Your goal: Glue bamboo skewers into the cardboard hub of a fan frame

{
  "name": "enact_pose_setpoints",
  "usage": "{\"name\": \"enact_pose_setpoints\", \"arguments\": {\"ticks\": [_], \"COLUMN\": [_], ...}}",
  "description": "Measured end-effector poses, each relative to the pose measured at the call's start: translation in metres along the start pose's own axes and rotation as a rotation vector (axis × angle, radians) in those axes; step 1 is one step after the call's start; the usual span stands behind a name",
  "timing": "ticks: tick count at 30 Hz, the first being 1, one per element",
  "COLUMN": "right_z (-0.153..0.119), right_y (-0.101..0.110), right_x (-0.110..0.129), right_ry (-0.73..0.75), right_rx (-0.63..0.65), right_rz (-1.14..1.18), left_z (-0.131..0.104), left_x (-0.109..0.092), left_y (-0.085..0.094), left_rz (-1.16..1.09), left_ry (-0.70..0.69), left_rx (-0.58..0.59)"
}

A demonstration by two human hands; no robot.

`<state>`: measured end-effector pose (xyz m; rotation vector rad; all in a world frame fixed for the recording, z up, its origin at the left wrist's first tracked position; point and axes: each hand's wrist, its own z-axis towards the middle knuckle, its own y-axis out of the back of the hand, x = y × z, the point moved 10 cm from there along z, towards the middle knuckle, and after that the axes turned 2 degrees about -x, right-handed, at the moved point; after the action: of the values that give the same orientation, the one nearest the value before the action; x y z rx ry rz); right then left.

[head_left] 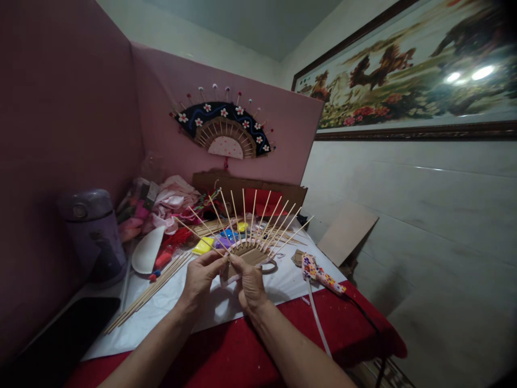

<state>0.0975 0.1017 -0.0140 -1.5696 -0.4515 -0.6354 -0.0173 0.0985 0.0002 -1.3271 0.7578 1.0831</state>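
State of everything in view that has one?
Cardboard fan: held, sticks spread
Left hand: pinching it
Right hand: pinching it
Loose sticks: lying on white sheet
Glue gun: lying down, power unclear
Purple tumbler: upright, lid on
Decorated fan: spread, against pink panel
Framed picture: hung on wall

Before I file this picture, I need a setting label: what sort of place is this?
Probably a home craft corner, though a small studio is possible: a cardboard piece with fanned sticks, what looks like a glue gun on the table, and a framed picture on the tiled wall.
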Motion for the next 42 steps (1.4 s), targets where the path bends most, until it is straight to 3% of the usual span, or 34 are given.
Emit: {"name": "enact_pose_setpoints", "arguments": {"ticks": [23, 42], "right_z": [-0.0004, -0.0003], "right_y": [0.0013, -0.0019], "right_x": [0.0020, 0.0022], "right_ry": [0.017, 0.030], "right_rx": [-0.025, 0.026], "right_rz": [0.002, 0.004], "left_z": [-0.0010, 0.0002], "left_x": [-0.0036, -0.0009], "left_y": [-0.0023, -0.0008], "left_rz": [0.018, -0.007], "left_ry": [-0.023, -0.004], "left_rx": [0.016, 0.004]}}
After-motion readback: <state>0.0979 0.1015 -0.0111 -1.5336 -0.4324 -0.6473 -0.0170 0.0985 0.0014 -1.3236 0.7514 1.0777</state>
